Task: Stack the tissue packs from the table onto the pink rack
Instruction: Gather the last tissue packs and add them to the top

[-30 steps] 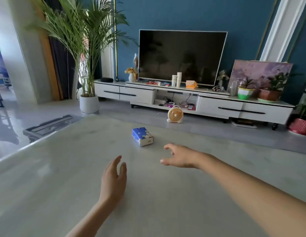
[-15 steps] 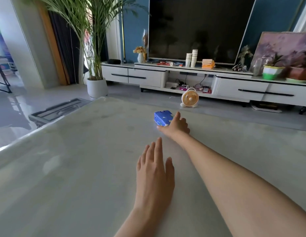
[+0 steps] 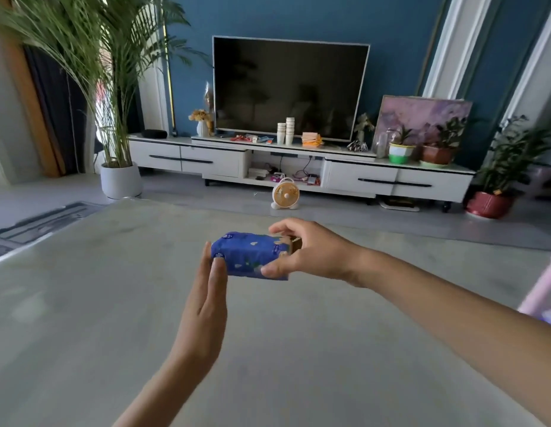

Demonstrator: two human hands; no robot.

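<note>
The tissue pack (image 3: 249, 255), blue with small pale marks, is held lengthwise between two hands over the middle of the desk (image 3: 83, 303), nearer its far edge than its near one. It looks lifted just clear of the surface, though the angle does not settle whether its underside touches.

The right hand (image 3: 311, 251) takes the pack's right end. Its fingers (image 3: 281, 226) curl over the top and far side, and the thumb closes on the near face, so this hand is clamped on the pack and carries it. The left hand (image 3: 206, 306) stands on edge, its fingers straight and together, and the tips lie flat against the pack's left end. That reads as a steadying touch rather than a grip, probably to stop the soft wrapper sagging or swinging while the other hand carries it.

The pink rack (image 3: 542, 297) shows only as a blurred, cropped strip at the desk's right edge, well apart from the pack. Its shelves cannot be made out. The pack must therefore travel to the right, and the right-hand grip suits that direction.

Beyond the desk's far edge a small fan (image 3: 285, 197) stands on the floor, in front of a low white cabinet (image 3: 360, 177).
</note>
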